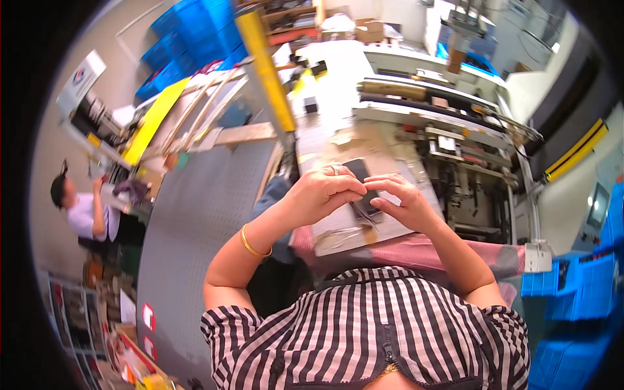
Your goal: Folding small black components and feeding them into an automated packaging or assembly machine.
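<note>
A dark, flat rectangular piece (357, 169) lies between my hands, above a worn, light-coloured work board (331, 238). The fingers of my left hand (325, 192) are bent and pinched together over its left side. From the right, my right hand (408, 203) meets it with curved fingers, its thumb and forefinger at the piece's edge. The fingertips of both hands nearly touch. Below them a thin greyish strip (365, 220) shows, blurred. My hands partly cover the piece, and I cannot tell whether it rests on the board.
A machine with rollers (403, 91) stands right of the board. Left are a yellow post (265, 65) and a grey perforated table (195, 214). Small black blocks (311, 104) sit farther along the board. Blue bins (582, 286) stand at right. Another person (88, 211) works far left.
</note>
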Action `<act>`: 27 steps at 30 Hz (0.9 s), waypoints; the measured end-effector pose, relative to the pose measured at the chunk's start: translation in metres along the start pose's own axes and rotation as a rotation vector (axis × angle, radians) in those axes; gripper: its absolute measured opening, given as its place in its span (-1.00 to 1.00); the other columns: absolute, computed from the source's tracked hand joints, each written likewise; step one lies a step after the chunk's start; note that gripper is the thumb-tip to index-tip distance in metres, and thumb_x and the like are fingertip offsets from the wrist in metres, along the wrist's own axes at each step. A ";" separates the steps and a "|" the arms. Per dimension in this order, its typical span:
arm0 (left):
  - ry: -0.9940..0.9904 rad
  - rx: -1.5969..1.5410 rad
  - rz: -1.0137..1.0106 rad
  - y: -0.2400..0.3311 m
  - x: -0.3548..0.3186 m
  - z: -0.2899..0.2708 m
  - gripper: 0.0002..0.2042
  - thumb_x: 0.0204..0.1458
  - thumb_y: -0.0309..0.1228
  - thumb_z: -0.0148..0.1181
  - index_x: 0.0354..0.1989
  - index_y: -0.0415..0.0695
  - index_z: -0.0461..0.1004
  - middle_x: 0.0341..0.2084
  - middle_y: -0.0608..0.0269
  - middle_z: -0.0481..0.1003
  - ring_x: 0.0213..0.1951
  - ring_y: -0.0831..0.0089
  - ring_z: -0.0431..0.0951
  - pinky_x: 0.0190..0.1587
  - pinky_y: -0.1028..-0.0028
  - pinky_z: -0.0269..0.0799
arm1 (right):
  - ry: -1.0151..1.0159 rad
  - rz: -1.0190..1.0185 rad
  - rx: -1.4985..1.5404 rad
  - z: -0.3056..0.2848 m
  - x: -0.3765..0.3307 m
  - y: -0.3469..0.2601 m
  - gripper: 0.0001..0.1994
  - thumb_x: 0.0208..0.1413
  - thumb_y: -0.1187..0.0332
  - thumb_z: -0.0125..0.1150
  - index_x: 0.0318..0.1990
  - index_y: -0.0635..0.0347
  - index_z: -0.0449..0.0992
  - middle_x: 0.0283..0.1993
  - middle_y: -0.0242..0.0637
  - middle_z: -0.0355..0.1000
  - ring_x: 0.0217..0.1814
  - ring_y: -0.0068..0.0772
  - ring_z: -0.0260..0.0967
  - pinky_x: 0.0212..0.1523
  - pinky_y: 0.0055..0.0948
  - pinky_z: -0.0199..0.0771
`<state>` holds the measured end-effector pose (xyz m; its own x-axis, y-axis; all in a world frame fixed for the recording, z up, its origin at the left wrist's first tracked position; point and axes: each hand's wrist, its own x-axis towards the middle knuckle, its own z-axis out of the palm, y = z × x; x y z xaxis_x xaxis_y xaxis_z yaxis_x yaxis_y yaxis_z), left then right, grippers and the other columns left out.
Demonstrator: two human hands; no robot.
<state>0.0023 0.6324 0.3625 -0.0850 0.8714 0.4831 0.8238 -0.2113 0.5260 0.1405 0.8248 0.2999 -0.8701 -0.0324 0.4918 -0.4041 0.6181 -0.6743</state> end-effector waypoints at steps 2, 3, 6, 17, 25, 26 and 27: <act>-0.056 -0.033 0.045 0.002 0.043 0.020 -0.88 -0.04 -0.50 0.29 -0.30 -0.14 0.59 -0.40 0.22 0.57 -0.30 0.32 0.57 -0.22 0.41 0.47 | 0.057 0.166 0.098 -0.032 -0.024 0.013 -0.63 0.11 0.28 0.26 0.06 0.15 0.48 0.06 -0.17 0.46 0.14 -0.21 0.37 0.16 -0.32 0.31; -0.077 -0.051 0.058 0.002 0.061 0.028 -0.88 -0.04 -0.50 0.29 -0.30 -0.14 0.59 -0.40 0.23 0.57 -0.30 0.33 0.57 -0.22 0.42 0.48 | 0.091 0.220 0.165 -0.045 -0.032 0.021 -0.62 0.10 0.27 0.27 0.07 0.17 0.48 0.06 -0.17 0.46 0.12 -0.24 0.37 0.16 -0.33 0.31; -0.140 -0.095 0.090 -0.004 0.110 0.049 -0.88 -0.05 -0.51 0.29 -0.30 -0.13 0.60 -0.39 0.25 0.57 -0.30 0.36 0.57 -0.23 0.42 0.48 | 0.166 0.296 0.304 -0.078 -0.047 0.041 -0.60 0.09 0.27 0.29 0.07 0.20 0.46 0.04 -0.19 0.47 0.10 -0.31 0.38 0.14 -0.37 0.32; -0.092 -0.292 -0.186 -0.144 0.283 0.109 -0.69 -0.09 -0.43 0.40 -0.14 -0.15 0.55 -0.22 0.36 0.50 -0.19 0.58 0.45 -0.14 0.53 0.41 | 0.275 0.491 0.365 -0.230 0.026 0.179 -0.52 0.14 0.33 0.24 0.19 0.26 0.31 -0.04 -0.31 0.46 0.00 -0.56 0.38 0.03 -0.50 0.39; 0.144 -0.221 -0.181 -0.209 0.411 0.104 -0.34 -0.13 -0.33 0.46 0.18 -0.13 0.30 -0.29 0.25 0.56 -0.28 0.54 0.54 -0.17 0.49 0.48 | 0.416 0.254 0.157 -0.324 0.106 0.254 -0.40 0.09 0.16 0.32 0.19 0.33 0.30 -0.13 -0.23 0.54 -0.13 -0.51 0.45 -0.08 -0.57 0.41; 0.135 -0.133 -0.067 -0.212 0.417 0.101 -0.29 -0.16 -0.26 0.47 0.20 -0.13 0.29 -0.24 0.20 0.56 -0.25 0.47 0.54 -0.12 0.44 0.46 | 0.392 0.195 -0.125 -0.327 0.111 0.249 -0.46 0.14 0.19 0.26 0.20 0.28 0.31 -0.10 -0.24 0.53 -0.08 -0.53 0.44 -0.05 -0.56 0.41; 0.126 -0.044 0.045 -0.215 0.417 0.099 -0.25 -0.19 -0.18 0.49 0.21 -0.12 0.28 -0.19 0.16 0.56 -0.23 0.40 0.54 -0.07 0.39 0.45 | 0.362 0.130 -0.404 -0.326 0.116 0.247 -0.52 0.19 0.22 0.20 0.20 0.23 0.32 -0.08 -0.26 0.52 -0.04 -0.54 0.42 -0.02 -0.56 0.41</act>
<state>-0.1548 1.0853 0.3823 -0.1207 0.7989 0.5892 0.8032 -0.2702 0.5308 0.0317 1.2297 0.3692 -0.7240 0.2920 0.6249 -0.0976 0.8535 -0.5119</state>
